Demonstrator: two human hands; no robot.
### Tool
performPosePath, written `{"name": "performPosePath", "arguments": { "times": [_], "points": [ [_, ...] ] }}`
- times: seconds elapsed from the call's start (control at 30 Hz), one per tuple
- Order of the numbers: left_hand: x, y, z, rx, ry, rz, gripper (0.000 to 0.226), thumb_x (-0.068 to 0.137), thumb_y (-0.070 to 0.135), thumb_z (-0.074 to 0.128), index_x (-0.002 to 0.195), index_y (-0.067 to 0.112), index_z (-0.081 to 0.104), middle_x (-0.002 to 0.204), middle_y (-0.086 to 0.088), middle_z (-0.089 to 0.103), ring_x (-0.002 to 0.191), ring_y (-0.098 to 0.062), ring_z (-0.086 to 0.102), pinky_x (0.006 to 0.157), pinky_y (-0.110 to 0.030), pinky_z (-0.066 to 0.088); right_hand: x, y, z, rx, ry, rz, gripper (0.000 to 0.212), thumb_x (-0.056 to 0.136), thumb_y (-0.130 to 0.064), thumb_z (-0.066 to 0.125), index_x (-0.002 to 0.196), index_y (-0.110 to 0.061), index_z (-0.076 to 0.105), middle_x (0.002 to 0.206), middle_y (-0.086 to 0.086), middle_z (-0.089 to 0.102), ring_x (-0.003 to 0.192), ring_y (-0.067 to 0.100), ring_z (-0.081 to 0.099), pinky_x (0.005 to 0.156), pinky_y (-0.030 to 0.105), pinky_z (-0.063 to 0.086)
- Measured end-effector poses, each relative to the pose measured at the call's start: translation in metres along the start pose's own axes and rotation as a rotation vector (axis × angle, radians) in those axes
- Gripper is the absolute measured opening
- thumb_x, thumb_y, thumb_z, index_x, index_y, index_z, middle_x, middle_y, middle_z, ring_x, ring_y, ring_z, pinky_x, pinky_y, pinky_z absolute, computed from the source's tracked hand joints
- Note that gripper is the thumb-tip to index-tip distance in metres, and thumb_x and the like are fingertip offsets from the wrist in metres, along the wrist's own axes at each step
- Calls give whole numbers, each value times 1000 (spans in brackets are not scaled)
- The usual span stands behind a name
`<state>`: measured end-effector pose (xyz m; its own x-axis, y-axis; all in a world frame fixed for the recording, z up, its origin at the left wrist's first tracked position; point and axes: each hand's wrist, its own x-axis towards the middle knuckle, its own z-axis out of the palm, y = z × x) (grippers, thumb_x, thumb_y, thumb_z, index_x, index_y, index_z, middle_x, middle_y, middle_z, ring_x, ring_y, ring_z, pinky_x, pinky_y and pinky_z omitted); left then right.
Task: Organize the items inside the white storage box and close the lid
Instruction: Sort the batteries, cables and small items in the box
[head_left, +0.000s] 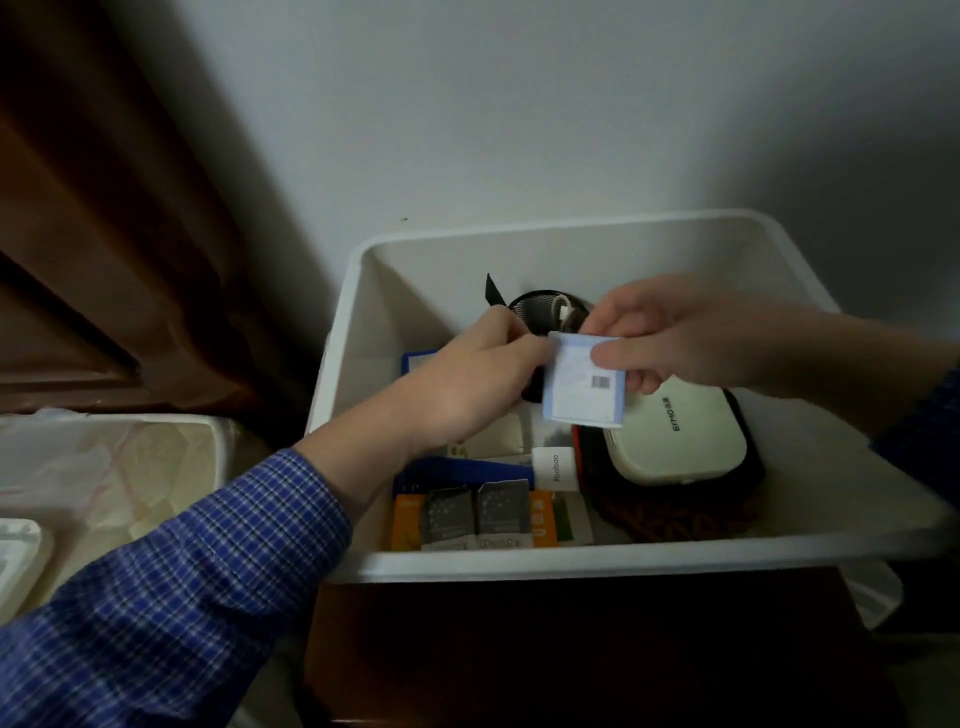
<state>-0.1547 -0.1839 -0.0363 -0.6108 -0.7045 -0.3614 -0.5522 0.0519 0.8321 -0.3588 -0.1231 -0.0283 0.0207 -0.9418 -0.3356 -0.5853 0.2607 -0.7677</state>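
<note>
Right hand grip pinches blue-edged packet over white storage box.

The cream rounded case inside the white storage box carries dark lettering that reads "EMO" with further small characters too fine to make out. A small white box beside it reads "Yooboo" on its end. The pale blue packet pinched in the right hand bears a barcode; its other print is illegible.
</note>
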Motion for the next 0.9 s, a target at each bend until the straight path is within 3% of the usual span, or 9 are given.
{"name": "performPosePath", "arguments": {
  "times": [0.2,0.27,0.37,0.47,0.53,0.63,0.73,0.83,0.9],
  "points": [
    [38,7,52,513,-182,157,56,84,44,70,126,16,45,118,2,45,101,-14,52,68,-25,42,-8,19,-50,-234,137,108,18,98,-13,59,113,-18,66,100,-2,67,90,14,64,69,20,46],
    [52,9,65,565,-202,150,68,85,50,67,135,12,41,124,-3,40,103,-17,46,73,-25,37,-9,20,-53,-280,202,75,21,98,-9,52,108,-20,67,91,-7,64,77,0,59,61,16,43],
    [66,6,78,640,-209,124,68,87,53,63,136,10,39,128,-6,43,100,-18,47,71,-28,39,-7,25,-58,-213,299,99,27,94,-7,45,97,-11,71,79,-4,61,63,5,53,48,17,40],
    [68,-1,83,598,-234,94,71,86,53,64,137,14,34,120,-5,52,98,-20,57,70,-30,48,-8,26,-57,-339,209,117,24,97,-12,45,97,-6,69,82,5,59,74,23,55,59,28,44],
    [69,-3,81,566,-248,87,73,84,53,66,137,17,31,112,0,56,92,-15,59,70,-29,52,-5,24,-48,-485,156,138,24,100,-17,47,81,-9,59,76,9,56,73,28,53,65,36,41],
    [68,-4,81,487,-268,44,76,82,54,69,137,23,25,101,6,59,84,-8,61,61,-25,50,0,23,-39,-663,34,154,51,94,-47,50,58,-11,51,53,4,52,59,23,51,66,37,45],
    [67,-5,81,471,-245,42,72,78,56,72,126,25,29,98,8,59,83,-6,61,59,-24,48,5,27,-35,-696,-114,201,37,88,-43,53,76,-12,68,77,7,70,82,27,65,78,38,52],
    [66,-6,79,464,-268,60,73,76,57,75,125,24,32,100,10,57,86,-4,59,60,-21,47,8,28,-34,-676,-211,238,31,92,-38,47,76,-20,65,87,1,65,91,23,60,75,34,45],
    [64,-4,79,471,-299,67,75,75,57,76,129,25,36,104,12,58,89,-3,60,64,-20,50,8,30,-31,-682,-280,249,34,97,-38,40,92,-22,70,101,-1,67,100,19,59,85,32,44]
  ]
}}
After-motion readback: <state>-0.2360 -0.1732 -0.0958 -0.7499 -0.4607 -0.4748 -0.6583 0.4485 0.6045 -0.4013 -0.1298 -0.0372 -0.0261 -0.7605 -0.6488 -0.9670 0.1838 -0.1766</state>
